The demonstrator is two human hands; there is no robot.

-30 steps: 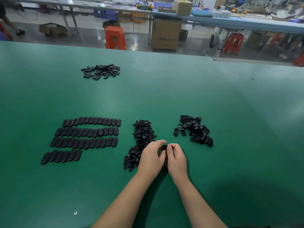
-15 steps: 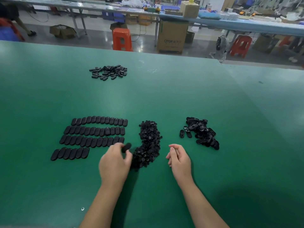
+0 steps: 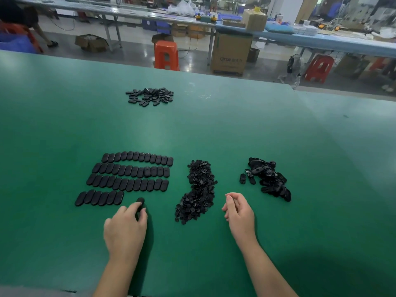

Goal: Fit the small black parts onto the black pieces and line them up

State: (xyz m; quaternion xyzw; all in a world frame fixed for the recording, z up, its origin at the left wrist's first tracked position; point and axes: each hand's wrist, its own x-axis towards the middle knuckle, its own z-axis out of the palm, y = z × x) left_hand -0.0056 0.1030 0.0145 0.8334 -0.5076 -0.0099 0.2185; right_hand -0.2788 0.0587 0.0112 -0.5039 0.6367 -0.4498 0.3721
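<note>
Now my left hand (image 3: 126, 228) pinches one black piece (image 3: 140, 202) at lower left, just right of the bottom row (image 3: 99, 198) on the worktop (image 3: 214, 129); my right hand (image 3: 239, 211) hangs loosely curled, holding nothing, beside the small-parts pile (image 3: 198, 189).

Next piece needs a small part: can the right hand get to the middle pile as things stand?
Probably yes. The right hand holds nothing, fingers loosely curled, just right of the middle pile, with only bare table between. The left hand is off left.
</note>
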